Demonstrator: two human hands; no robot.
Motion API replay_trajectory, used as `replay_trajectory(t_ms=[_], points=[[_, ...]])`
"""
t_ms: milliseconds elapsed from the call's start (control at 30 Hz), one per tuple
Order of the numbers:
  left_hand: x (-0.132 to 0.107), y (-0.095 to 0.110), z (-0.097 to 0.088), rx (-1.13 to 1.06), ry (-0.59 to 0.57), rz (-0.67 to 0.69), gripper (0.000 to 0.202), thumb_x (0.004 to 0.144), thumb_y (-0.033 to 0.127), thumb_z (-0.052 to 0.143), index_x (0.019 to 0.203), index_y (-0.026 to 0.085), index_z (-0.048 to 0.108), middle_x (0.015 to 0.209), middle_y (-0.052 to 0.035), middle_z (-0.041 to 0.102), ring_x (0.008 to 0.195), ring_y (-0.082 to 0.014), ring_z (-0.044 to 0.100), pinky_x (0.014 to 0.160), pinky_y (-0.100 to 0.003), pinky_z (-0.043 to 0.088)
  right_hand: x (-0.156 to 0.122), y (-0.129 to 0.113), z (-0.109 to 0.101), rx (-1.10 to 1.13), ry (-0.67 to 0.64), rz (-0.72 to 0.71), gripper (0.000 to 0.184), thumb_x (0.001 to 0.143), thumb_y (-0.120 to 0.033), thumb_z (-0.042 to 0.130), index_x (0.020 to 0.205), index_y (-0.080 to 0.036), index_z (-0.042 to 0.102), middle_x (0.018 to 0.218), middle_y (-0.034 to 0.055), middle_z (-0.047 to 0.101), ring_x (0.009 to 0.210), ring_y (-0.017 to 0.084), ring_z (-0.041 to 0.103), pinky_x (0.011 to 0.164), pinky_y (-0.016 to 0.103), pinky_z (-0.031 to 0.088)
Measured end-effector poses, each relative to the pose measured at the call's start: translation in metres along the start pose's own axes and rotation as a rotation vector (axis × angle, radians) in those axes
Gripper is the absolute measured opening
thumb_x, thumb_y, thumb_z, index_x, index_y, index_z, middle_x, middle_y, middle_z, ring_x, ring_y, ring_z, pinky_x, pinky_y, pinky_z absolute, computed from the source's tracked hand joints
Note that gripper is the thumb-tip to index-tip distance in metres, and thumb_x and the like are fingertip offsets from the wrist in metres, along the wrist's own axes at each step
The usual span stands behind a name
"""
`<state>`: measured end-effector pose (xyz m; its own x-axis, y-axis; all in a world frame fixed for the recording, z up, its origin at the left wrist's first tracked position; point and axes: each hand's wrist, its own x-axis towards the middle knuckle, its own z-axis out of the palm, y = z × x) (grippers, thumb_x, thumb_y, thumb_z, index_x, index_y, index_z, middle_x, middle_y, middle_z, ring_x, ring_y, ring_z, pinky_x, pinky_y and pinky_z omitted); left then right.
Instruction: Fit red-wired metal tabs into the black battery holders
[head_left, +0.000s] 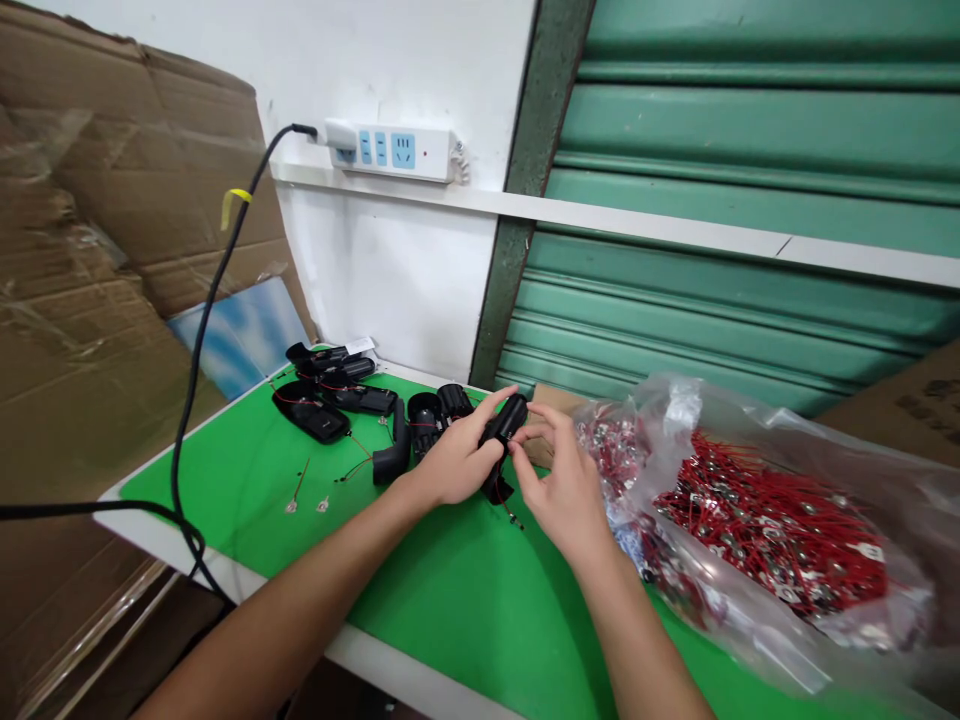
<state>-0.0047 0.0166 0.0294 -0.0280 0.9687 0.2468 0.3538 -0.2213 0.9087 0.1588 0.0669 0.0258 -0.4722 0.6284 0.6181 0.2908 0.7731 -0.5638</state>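
Note:
My left hand [466,455] is closed around a black plastic housing [513,416] above the green mat [420,560]. My right hand [553,470] pinches at the housing's near right side, thumb and index finger together; what lies between those fingertips is too small to make out. Below the hands hangs a thin red wire with a small dark end [516,521]. Left of my left hand stand black cylindrical parts [425,415] and a bent black tube [391,460]. More black housings [311,412] with red wires lie farther left.
Two small metal contacts [322,505], one with a red wire, lie on the mat. An open clear plastic bag [780,530] of red-wired parts fills the right side. A black cable [196,350] runs from the power strip [394,150] down the left. Cardboard [112,250] borders the left.

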Motion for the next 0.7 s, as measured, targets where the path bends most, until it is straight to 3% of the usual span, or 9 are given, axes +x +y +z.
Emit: replay_trajectory(t_ms=[133, 433, 700], points=[[0.0003, -0.0027, -0.0002, 0.010, 0.001, 0.017, 0.076, 0.085, 0.022, 0.045, 0.160, 0.020, 0.036, 0.121, -0.0071, 0.070, 0.093, -0.0202, 0.064, 0.089, -0.032, 0.047, 0.0000, 0.0039, -0.0001, -0.043, -0.010, -0.077, 0.044, 0.096, -0.018, 0.055, 0.139, -0.023, 0.044, 0.098, 0.0045, 0.072, 0.105, 0.024, 0.070, 0.096, 0.041, 0.055], [0.0011, -0.0068, 0.0014, 0.036, 0.011, 0.021, 0.076, 0.086, 0.022, 0.046, 0.161, 0.021, 0.037, 0.133, -0.0066, 0.069, 0.100, -0.0194, 0.066, 0.095, -0.032, 0.050, -0.0018, 0.0060, 0.0047, -0.090, 0.055, -0.096, 0.046, 0.096, -0.018, 0.055, 0.139, -0.025, 0.041, 0.094, 0.0025, 0.073, 0.099, 0.025, 0.075, 0.078, 0.038, 0.059], [0.0006, -0.0049, 0.0027, 0.042, 0.027, -0.014, 0.075, 0.085, 0.023, 0.046, 0.159, 0.022, 0.039, 0.121, -0.0054, 0.073, 0.087, -0.0173, 0.064, 0.083, -0.030, 0.049, -0.0024, 0.0063, 0.0059, -0.065, 0.072, -0.062, 0.043, 0.095, -0.019, 0.056, 0.135, -0.025, 0.042, 0.093, 0.0020, 0.075, 0.103, 0.024, 0.076, 0.079, 0.035, 0.061]])
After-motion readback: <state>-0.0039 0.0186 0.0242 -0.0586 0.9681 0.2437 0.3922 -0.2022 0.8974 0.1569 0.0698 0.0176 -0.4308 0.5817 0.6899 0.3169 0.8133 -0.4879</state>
